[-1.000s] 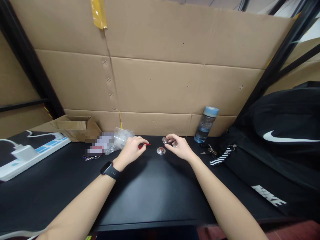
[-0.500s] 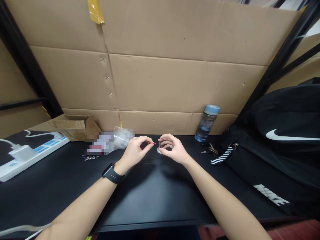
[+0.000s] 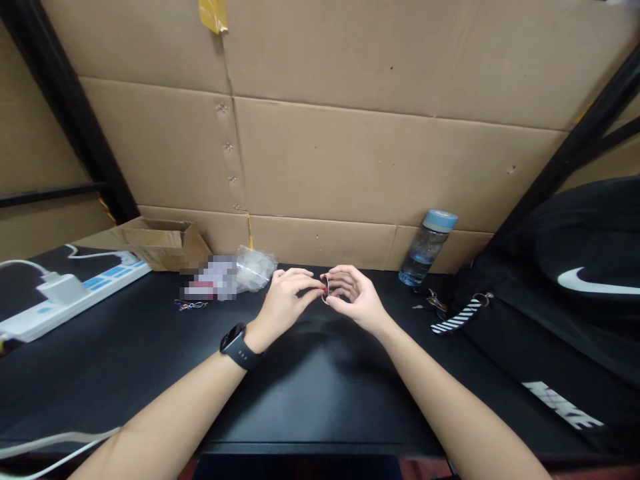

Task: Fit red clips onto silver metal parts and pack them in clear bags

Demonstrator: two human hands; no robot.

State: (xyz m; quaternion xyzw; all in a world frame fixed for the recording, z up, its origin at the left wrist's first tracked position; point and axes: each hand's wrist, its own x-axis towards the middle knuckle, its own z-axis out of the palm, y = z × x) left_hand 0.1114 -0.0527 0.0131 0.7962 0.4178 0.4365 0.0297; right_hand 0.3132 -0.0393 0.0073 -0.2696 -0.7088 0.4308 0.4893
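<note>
Both my hands meet at the far middle of the black table (image 3: 310,387). My left hand (image 3: 286,299), with a black smartwatch (image 3: 239,346) on its wrist, pinches a small red piece that barely shows at its fingertips. My right hand (image 3: 356,295) holds a small round silver disc (image 3: 325,288) upright between thumb and fingers. The fingertips of the two hands touch at the disc. The red piece is pressed against it; how they join is hidden by the fingers.
A cardboard wall (image 3: 350,147) backs the table. A water bottle (image 3: 427,249) stands at the right, near keys with a striped strap (image 3: 457,315) and a black bag (image 3: 575,293). On the left lie a clear plastic bag (image 3: 254,269), an open carton (image 3: 150,241) and a white power strip (image 3: 65,300).
My right hand picked a silver disc up off the table and turned it upright. My left hand brought the red piece rightward until it met the disc. The second disc is out of sight.
</note>
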